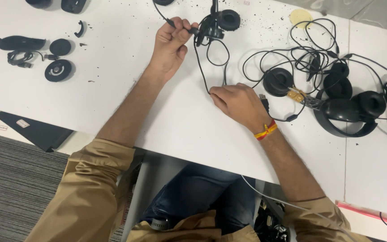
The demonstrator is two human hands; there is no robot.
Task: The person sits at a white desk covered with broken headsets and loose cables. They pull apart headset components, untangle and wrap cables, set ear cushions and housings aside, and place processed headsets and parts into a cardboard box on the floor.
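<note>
White worktable [113,80] seen from above, strewn with dark crumbs. The left hand [172,42] has its fingers closed on the thin black cable [201,67] just beside a small headset [218,23] at the far edge. The right hand [238,104] pins the cable's lower loop against the table, fingers curled together. Judged progress: loose ear pads and parts [58,70] lie well apart at left, while a tangle of headsets [337,96] at right appears untouched.

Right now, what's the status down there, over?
Left hand pinching the black cable near the headset. Right hand pressing the cable's lower loop to the white table. Tangled headsets lie right, apart.
</note>
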